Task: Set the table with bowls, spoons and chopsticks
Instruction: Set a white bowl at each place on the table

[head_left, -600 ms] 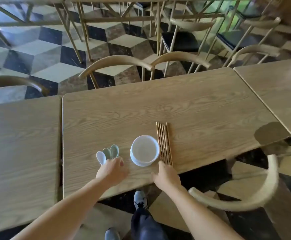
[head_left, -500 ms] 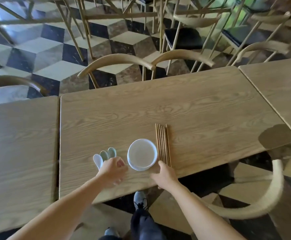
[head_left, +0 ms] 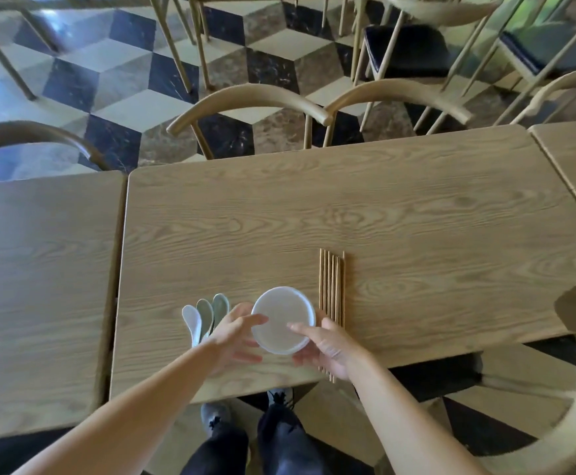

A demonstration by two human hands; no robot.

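The room has a floor (head_left: 125, 80) tiled in a cube pattern of black, grey and cream, with pale wooden chairs all about. Two curved chair backs (head_left: 248, 97) stand against the far edge of the wooden table (head_left: 348, 207). More tables butt up to it, one on the left (head_left: 39, 269) and one on the right (head_left: 574, 159). Near the table's front edge sits a white bowl (head_left: 283, 318). Three spoons (head_left: 204, 313) are fanned out just to its left, and a bundle of chopsticks (head_left: 331, 286) lies just to its right, pointing away from the person. Both bare arms reach in from below. The left hand (head_left: 235, 337) grips the bowl's left side, thumb over the rim and fingers curled under. The right hand (head_left: 327, 344) does the same on the right, lying over the near ends of the chopsticks. I cannot tell whether the bowl touches the wood, nor whether it is one bowl or a stack.
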